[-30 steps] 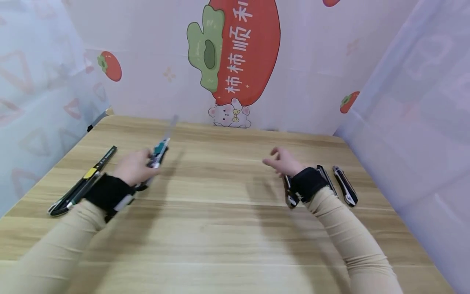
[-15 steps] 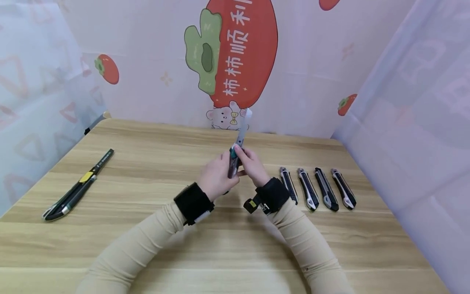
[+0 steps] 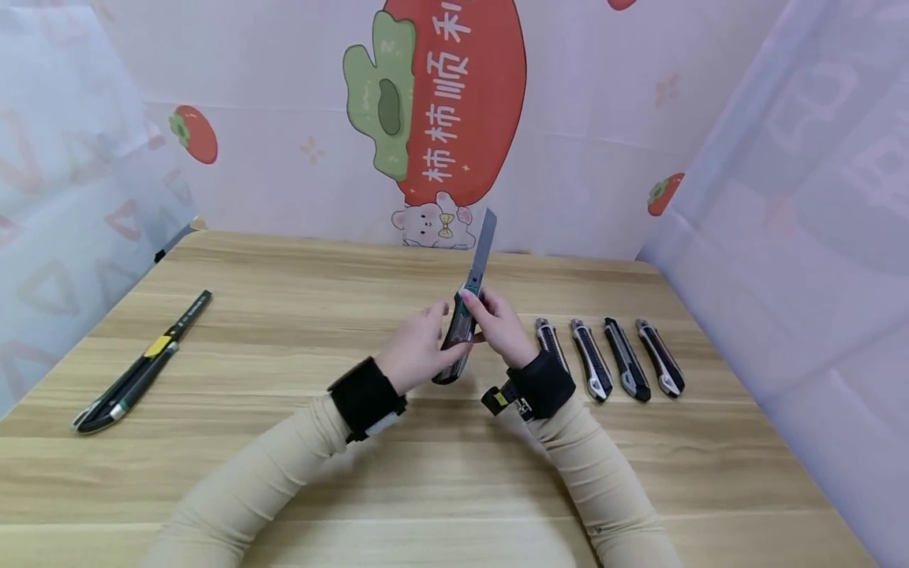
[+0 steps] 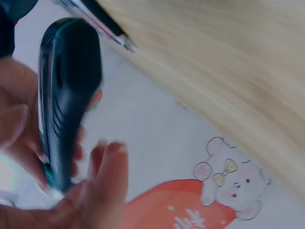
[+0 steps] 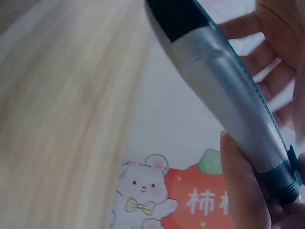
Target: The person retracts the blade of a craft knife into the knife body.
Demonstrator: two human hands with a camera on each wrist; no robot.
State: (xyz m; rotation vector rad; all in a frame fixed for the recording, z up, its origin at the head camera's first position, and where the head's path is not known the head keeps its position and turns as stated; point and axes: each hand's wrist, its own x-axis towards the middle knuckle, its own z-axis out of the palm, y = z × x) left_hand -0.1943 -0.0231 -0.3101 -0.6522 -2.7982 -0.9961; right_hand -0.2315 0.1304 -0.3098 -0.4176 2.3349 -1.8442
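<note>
At the frame's centre, the right hand [image 3: 503, 330] pinches a slim black-and-green utility knife [image 3: 460, 323] with a long grey metal blade [image 3: 484, 246], the left hand [image 3: 415, 351] lying loose-fingered beside it, apparently a handover, next calling for a firm right-hand grip clear of the edge

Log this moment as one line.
right hand: grips utility knife; blade: extended; left hand: at handle, contact unclear; right side: four cutters; left side: black-and-yellow cutter

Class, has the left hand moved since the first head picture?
Yes: the left hand has moved right, from well left of the printed bear to almost below it.
</note>
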